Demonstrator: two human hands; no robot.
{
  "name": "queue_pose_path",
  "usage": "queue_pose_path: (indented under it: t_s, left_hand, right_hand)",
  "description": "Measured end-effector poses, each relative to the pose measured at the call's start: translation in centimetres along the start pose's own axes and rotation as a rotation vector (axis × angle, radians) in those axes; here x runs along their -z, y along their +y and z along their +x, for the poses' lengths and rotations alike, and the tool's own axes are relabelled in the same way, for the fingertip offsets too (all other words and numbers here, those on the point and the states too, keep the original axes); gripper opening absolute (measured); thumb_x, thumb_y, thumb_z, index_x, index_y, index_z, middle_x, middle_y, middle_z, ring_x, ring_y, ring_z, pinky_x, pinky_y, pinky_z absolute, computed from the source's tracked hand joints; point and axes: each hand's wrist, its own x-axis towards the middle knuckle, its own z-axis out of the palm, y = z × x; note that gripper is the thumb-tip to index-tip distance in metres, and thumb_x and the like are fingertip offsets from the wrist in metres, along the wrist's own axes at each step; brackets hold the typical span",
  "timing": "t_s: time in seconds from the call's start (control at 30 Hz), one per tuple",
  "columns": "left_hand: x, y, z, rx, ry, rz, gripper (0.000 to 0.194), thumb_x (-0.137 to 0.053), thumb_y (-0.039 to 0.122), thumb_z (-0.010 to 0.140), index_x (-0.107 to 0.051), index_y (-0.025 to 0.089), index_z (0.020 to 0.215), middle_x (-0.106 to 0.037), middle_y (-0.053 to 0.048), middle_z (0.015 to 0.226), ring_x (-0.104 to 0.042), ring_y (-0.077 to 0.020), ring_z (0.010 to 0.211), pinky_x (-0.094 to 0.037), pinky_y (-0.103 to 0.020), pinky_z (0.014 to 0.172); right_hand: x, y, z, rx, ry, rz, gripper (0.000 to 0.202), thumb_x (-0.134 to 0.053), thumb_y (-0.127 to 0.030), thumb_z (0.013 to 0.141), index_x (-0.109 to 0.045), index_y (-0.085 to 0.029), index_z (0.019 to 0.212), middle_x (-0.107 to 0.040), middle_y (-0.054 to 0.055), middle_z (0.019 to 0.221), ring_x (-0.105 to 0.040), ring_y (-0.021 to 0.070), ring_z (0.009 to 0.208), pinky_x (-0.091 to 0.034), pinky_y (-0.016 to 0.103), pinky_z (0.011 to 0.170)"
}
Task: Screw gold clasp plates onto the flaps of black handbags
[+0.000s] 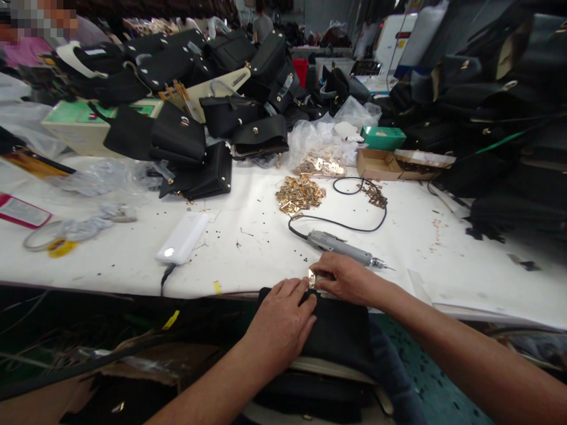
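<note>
At the lower centre of the frame, the right hand [343,277] has its fingers pinched closed on a small gold metal piece [312,278] at the upper edge of a black bag [339,330], while the left hand [281,321] lies over the bag, though whether its fingers grip that edge I cannot tell. The piece could sit askew if the bag shifted or the pinch loosened, and a knock from the right knuckles might roll the grey corded driver [341,247] just beyond on the surface [248,254].

Electric screwdriver [342,247], cord [354,228] bar way beyond right grip [343,277]; passage farther left.
</note>
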Motion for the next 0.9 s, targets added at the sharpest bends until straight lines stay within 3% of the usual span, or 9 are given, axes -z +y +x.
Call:
queue_pose_path:
  t_s: [0.2, 0.4, 0.67, 0.9]
  left_hand:
    - [0.1, 0.1, 0.0, 0.008, 0.003, 0.005, 0.031, -0.059, 0.028, 0.095, -0.063, 0.02, 0.125, -0.059, -0.013, 0.142, -0.053, -0.0303, 0.13, -0.047, -0.051, 0.111]
    - [-0.1, 0.0, -0.1, 0.005, 0.023, 0.004, 0.031, -0.062, 0.03, 0.094, -0.064, 0.02, 0.124, -0.059, -0.014, 0.141, -0.054, -0.0306, 0.129, -0.048, -0.051, 0.11]
    - [0.0, -0.1, -0.1, 0.023, 0.03, -0.017, 0.029, -0.061, 0.029, 0.094, -0.065, 0.021, 0.122, -0.054, -0.011, 0.148, -0.052, -0.0303, 0.131, -0.047, -0.049, 0.11]
    - [0.4, 0.0, 0.3, 0.003, -0.006, -0.022, 0.027, -0.061, 0.033, 0.095, -0.065, 0.022, 0.119, -0.058, -0.01, 0.145, -0.054, -0.0305, 0.13, -0.048, -0.052, 0.108]
  right_hand:
    - [-0.5, -0.4, -0.3, -0.057, 0.034, 0.0, 0.008, -0.072, -0.021, 0.083, -0.069, -0.018, 0.09, -0.061, 0.003, 0.087, -0.053, 0.0164, 0.078, -0.037, 0.027, 0.07]
    - [-0.9, -0.4, -0.1, -0.079, 0.062, 0.026, 0.005, -0.07, -0.023, 0.086, -0.069, -0.018, 0.085, -0.059, 0.002, 0.081, -0.053, 0.0156, 0.075, -0.035, 0.027, 0.067]
    - [-1.2, -0.2, -0.2, -0.095, 0.081, 0.042, 0.007, -0.07, -0.024, 0.086, -0.073, -0.02, 0.09, -0.061, 0.003, 0.084, -0.055, 0.017, 0.077, -0.037, 0.028, 0.069]
    - [-1.2, -0.4, -0.3, -0.131, 0.112, 0.095, 0.017, -0.072, -0.022, 0.083, -0.075, -0.018, 0.099, -0.062, 0.003, 0.085, -0.056, 0.0171, 0.076, -0.041, 0.028, 0.07]
